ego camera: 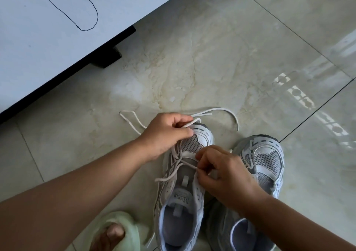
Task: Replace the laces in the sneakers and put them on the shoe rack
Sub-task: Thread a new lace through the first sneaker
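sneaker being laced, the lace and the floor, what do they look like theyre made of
Sneaker: grey open-weave mesh on the toe with smooth white overlays, probably synthetic leather; stitch lines show. Lace: off-white, matte, limp cord, likely woven cotton or polyester; the weave is too small to tell. Floor: glossy veined tile, marble or marble-look ceramic; it mirrors window light and shows dark grout lines.

Two sneakers sit side by side on the floor [212, 57], the left sneaker [183, 183] just beside the right sneaker [264, 164], loose lace [227, 111] ahead of the toes, cabinet [48, 38] off far-left, slipper [119, 229] near-left.
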Motion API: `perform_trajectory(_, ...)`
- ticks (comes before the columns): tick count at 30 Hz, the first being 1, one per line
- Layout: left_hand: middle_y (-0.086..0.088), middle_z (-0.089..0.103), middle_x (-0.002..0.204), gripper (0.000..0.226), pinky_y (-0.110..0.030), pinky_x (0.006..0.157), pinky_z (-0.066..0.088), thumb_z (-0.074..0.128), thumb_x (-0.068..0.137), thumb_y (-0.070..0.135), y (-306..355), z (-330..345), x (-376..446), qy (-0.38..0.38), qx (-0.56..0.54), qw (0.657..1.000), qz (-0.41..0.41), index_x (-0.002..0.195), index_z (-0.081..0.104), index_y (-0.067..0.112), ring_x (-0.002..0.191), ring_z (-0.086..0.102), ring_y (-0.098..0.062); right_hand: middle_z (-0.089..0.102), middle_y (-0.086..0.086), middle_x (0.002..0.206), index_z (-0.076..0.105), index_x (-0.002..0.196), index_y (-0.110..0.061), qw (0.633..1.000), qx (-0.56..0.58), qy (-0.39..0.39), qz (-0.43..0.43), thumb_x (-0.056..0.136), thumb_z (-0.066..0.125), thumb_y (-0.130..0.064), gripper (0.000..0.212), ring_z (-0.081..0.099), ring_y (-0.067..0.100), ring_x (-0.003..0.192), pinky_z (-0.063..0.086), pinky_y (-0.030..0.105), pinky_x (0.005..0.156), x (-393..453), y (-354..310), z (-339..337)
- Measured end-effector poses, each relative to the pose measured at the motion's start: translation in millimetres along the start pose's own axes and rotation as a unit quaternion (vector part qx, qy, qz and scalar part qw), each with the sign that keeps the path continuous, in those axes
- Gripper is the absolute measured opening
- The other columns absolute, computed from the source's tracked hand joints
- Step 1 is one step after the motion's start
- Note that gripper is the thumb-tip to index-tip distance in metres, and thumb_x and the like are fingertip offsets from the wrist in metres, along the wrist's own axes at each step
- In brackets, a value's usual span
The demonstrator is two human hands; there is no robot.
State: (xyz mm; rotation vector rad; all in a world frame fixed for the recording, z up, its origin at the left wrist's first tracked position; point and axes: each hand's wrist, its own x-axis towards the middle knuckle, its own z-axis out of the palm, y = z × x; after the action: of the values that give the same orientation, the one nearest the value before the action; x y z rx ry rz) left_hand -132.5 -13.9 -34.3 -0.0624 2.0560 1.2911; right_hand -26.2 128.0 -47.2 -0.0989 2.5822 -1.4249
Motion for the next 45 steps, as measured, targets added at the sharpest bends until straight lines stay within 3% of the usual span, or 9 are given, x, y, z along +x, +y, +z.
perform_trajectory(6, 0.007, 0.071, 0.078, 0.027, -0.012, 0.067, 0.049, 0.065, 0.077, -0.006, 52.1, -13.2, -8.0, -0.092, -0.103, 0.983, 0.119, 0.101, 0.067, 0.007, 0.075, 0.065, -0.001, 0.059, 0.003, 0.087, 0.049, 0.069, -0.013, 0.998, -0.055, -0.009, -0.032, 0.072, 0.056, -0.01, 0.008, 0.057, 0.019, 0.077, 0.051, 0.037, 0.06, -1.5, -1.8, 6.7)
perform_trajectory(10, 0.011, 0.072, 0.084, 0.021, -0.009, 0.067, 0.048, 0.068, 0.081, 0.005, 47.1, -18.0, -13.6, -0.112, 0.107, 0.968, 0.199, 0.101, 0.071, 0.012, 0.074, 0.064, 0.004, 0.062, 0.005, 0.087, 0.05, 0.069, -0.013, 0.997, -0.066, -0.008, -0.05, 0.069, 0.057, -0.01, 0.008, 0.059, 0.023, 0.081, 0.052, 0.04, 0.061, -0.1, -2.6, 5.4)
perform_trajectory(14, 0.012, 0.067, 0.103, 0.034, -0.021, 0.081, 0.05, 0.06, 0.087, 0.009, 5.0, -23.4, -14.3, -0.15, 0.381, 0.891, 0.194, 0.115, 0.066, 0.028, 0.087, 0.061, 0.0, 0.057, 0.002, 0.08, 0.051, 0.068, -0.012, 0.998, -0.061, 0.007, -0.03, 0.067, 0.058, -0.011, 0.007, 0.054, 0.018, 0.071, 0.042, 0.025, 0.059, 0.7, -0.4, 1.1)
perform_trajectory(21, 0.012, 0.05, 0.097, 0.051, -0.025, 0.068, 0.044, 0.03, 0.075, 0.059, -23.4, -17.7, -23.7, -0.114, 0.468, 0.86, 0.171, 0.12, 0.052, 0.054, 0.084, 0.058, -0.008, 0.052, -0.006, 0.068, 0.052, 0.064, -0.019, 0.992, -0.129, -0.001, 0.004, 0.064, 0.058, -0.023, 0.007, 0.046, 0.013, 0.056, 0.039, 0.028, 0.046, -0.5, 1.1, -8.0)
perform_trajectory(26, 0.011, 0.045, 0.104, 0.056, -0.023, 0.073, 0.038, 0.057, 0.071, 0.068, -21.2, -0.9, -28.3, -0.093, 0.459, 0.872, 0.141, 0.122, 0.049, 0.047, 0.093, 0.052, -0.009, 0.048, -0.01, 0.068, 0.05, 0.066, -0.023, 0.988, -0.147, -0.035, 0.04, 0.071, 0.063, -0.019, 0.014, 0.051, 0.015, 0.058, 0.044, 0.032, 0.053, 3.9, 3.2, -24.0)
perform_trajectory(32, 0.003, 0.041, 0.104, 0.039, -0.025, 0.06, 0.033, 0.057, 0.079, 0.026, -27.1, 13.4, -34.6, -0.008, 0.439, 0.889, 0.129, 0.116, 0.046, 0.031, 0.082, 0.056, -0.022, 0.054, -0.004, 0.071, 0.055, 0.072, -0.014, 0.991, -0.126, -0.041, 0.001, 0.074, 0.062, -0.015, 0.008, 0.051, 0.016, 0.06, 0.039, 0.026, 0.053, 11.0, -1.3, -24.5)
perform_trajectory(37, 0.007, 0.047, 0.102, 0.035, -0.027, 0.064, 0.041, 0.057, 0.078, 0.021, -29.9, 4.2, -34.3, 0.033, 0.377, 0.921, 0.095, 0.11, 0.05, 0.035, 0.085, 0.057, -0.02, 0.05, -0.003, 0.062, 0.051, 0.061, -0.015, 0.979, -0.199, -0.044, -0.01, 0.065, 0.058, -0.014, 0.009, 0.047, 0.017, 0.057, 0.043, 0.032, 0.057, 15.9, 6.6, -33.1)
perform_trajectory(41, 0.011, 0.055, 0.104, 0.034, -0.028, 0.072, 0.044, 0.059, 0.079, 0.023, -31.4, 0.6, -36.9, 0.044, 0.353, 0.931, 0.087, 0.108, 0.053, 0.039, 0.092, 0.054, -0.014, 0.048, -0.01, 0.074, 0.046, 0.063, -0.028, 0.946, -0.307, -0.096, 0.026, 0.074, 0.059, -0.026, 0.018, 0.045, 0.014, 0.087, 0.029, 0.032, 0.083, 16.9, 10.2, -44.2)
perform_trajectory(45, 0.006, 0.064, 0.099, 0.036, -0.03, 0.076, 0.044, 0.064, 0.073, 0.019, -31.1, 0.1, -35.8, 0.055, 0.353, 0.925, 0.131, 0.107, 0.061, 0.029, 0.093, 0.054, -0.018, 0.046, -0.017, 0.09, 0.053, 0.085, -0.03, 0.967, -0.235, -0.087, 0.053, 0.08, 0.057, -0.045, 0.017, 0.037, 0.006, 0.097, 0.023, 0.027, 0.089, 19.3, -2.1, -38.1)
